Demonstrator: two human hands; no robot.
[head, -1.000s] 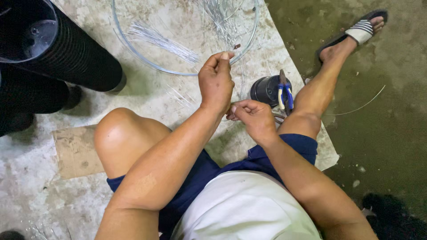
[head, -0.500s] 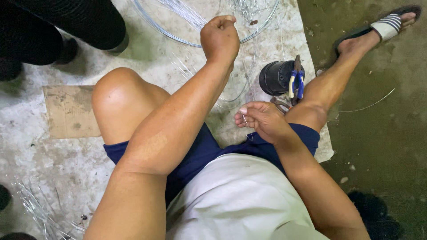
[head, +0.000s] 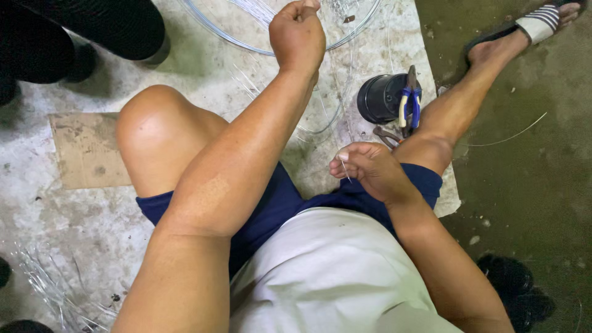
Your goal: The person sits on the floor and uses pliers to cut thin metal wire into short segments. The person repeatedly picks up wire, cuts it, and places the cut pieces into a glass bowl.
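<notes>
You're mid wire-handling, as far as I can judge: left hand is out front, right hand is back near your lap.

Left hand: fist closed, knuckles up, thumb and fingers pinched together at the top edge of the view. It sits over the near arc of the big wire coil on the floor. It prob. grips a thin strand, but the pinch point is cut off by the frame, so can't tell exactly what's in it.

Right hand: fingers curled in, nearly together, pinching a short pale wire piece btw thumb and forefinger; the bit pokes out below the fingertips. The hand rests right of your raised knee, just below the black can.

Landmark = black can, lying on its side on the pale mat:
- pliers w/ blue-yellow handles lean on the can's right side, touching it.
- a second dark tool lies just below the can; too hidden to ID.
- wire coil is left of and above the can, w/ loose strands trailing toward it.
- one stray wire lies right of the can on the darker floor, past your shin.

Judgement: step looks like pulling or feeding a strand from the coil while the right hand holds a cut piece. Next move calls for keeping the left pinch tight and the strand clear of the loose loops so it doesn't snag.
</notes>
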